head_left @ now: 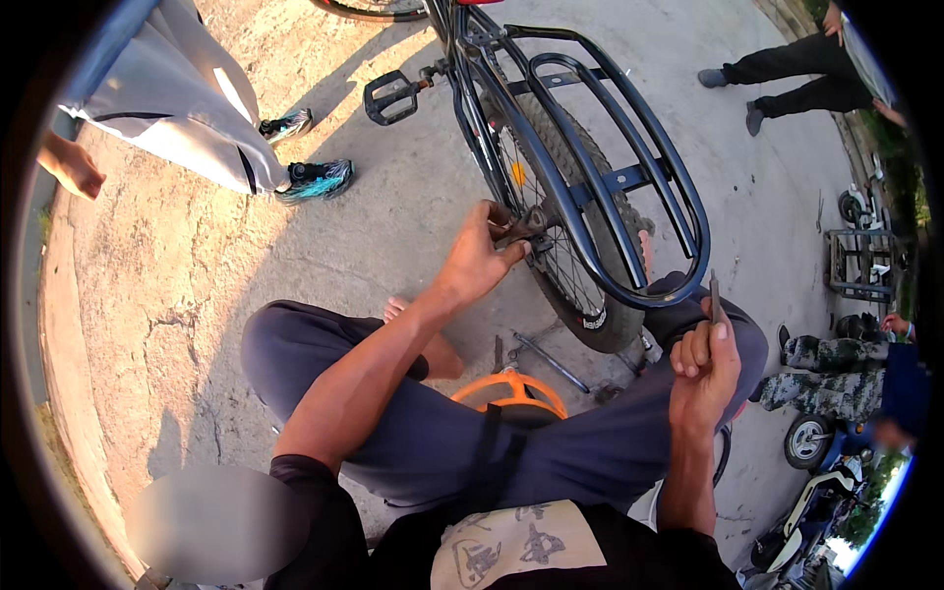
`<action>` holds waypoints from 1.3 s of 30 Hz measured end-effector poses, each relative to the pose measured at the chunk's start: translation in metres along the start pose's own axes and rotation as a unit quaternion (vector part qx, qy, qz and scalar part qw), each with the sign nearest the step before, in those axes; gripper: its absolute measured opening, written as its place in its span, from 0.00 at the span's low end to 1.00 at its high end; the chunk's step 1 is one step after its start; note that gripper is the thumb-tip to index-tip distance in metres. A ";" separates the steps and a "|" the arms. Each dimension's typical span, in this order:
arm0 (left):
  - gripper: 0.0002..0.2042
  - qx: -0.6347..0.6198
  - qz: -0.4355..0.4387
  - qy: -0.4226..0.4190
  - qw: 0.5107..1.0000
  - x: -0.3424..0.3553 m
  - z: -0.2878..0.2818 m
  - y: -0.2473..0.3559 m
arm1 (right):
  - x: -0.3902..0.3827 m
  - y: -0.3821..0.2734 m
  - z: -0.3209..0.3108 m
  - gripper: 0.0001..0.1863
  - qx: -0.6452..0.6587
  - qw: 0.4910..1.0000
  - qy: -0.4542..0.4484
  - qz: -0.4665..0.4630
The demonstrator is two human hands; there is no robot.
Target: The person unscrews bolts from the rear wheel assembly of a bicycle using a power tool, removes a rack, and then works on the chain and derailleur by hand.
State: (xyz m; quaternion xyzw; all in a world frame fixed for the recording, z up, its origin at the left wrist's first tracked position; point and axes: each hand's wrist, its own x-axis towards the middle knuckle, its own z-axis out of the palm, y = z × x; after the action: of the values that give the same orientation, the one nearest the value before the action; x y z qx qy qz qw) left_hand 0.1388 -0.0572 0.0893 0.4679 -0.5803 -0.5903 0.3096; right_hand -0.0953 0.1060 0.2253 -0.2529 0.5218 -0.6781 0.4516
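A black bicycle stands in front of me, its rear wheel (610, 329) towards me under a black tubular luggage rack (688, 197). My left hand (482, 254) is closed at the left side of the wheel hub (536, 221). Thumb and fingers pinch a small dark part there, too hidden to name. Beside the rack's near end, above my right knee, my right hand (706, 354) is closed around a thin flat metal tool (715, 295) that points up. The tool's kind is not clear.
An orange frame-like object (511, 385) and a metal rod-shaped tool (553, 362) lie between my legs. A pedal (391, 98) juts out left. One person in grey trousers (187, 128) stands at left; other people and parked motorbikes (806, 521) are at right.
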 end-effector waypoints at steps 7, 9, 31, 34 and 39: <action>0.29 0.043 0.002 0.012 0.999 0.012 0.002 -0.013 | -0.044 0.078 0.053 0.17 -0.397 0.915 -0.067 -0.005; 0.31 0.028 0.006 0.012 1.000 0.014 0.005 -0.015 | -0.019 0.086 0.078 0.16 -0.438 0.895 -0.072 -0.043; 0.24 0.038 0.015 0.001 0.999 0.006 0.010 0.005 | 0.050 0.116 0.104 0.14 -0.657 0.732 -0.128 -0.129; 0.23 0.059 0.010 0.011 0.998 0.003 0.006 0.002 | 0.055 0.118 0.110 0.13 -0.639 0.752 -0.132 -0.094; 0.23 0.042 0.016 0.011 0.999 0.005 0.001 0.004 | 0.070 0.130 0.104 0.15 -0.291 0.920 -0.087 0.248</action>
State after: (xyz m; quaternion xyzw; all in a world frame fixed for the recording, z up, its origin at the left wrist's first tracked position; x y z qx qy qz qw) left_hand 0.1352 -0.0619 0.0923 0.4773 -0.6089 -0.5552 0.3053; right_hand 0.0025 -0.0119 0.1286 -0.2934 0.7009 -0.3378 0.5555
